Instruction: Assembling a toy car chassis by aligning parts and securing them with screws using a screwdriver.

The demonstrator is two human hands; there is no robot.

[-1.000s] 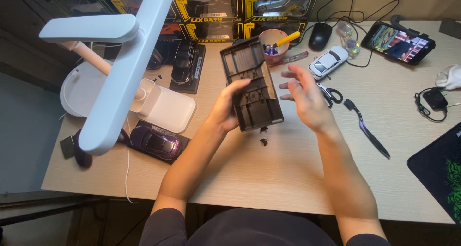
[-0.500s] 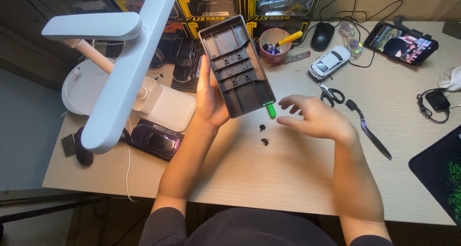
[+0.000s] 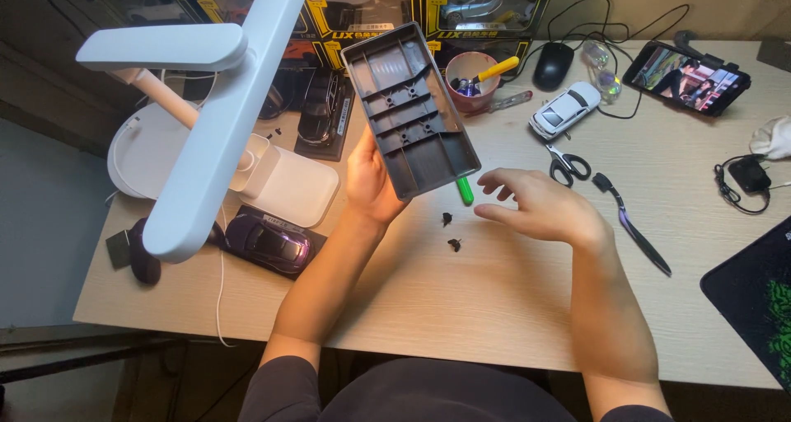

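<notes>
Looking like a home hobby desk: light wooden desk (image 3: 511, 307) sitting under a white desk lamp (image 3: 206, 117), boxed model cars (image 3: 486, 6) lining the far edge, computer mouse (image 3: 553, 64) and propped phone (image 3: 686, 77) far right, scissors (image 3: 565, 164), loose white toy car (image 3: 563, 110).

**Grey tray up, bits on desk**

Dark grey plastic tray (image 3: 409, 109), rectangular w/ ribbed compartments, held tilted above the desk, hollow side facing up. Green-tipped tool (image 3: 465, 190) pokes out under its lower edge. Two small black parts (image 3: 450, 232) lie loose on the wood nearby.
</notes>
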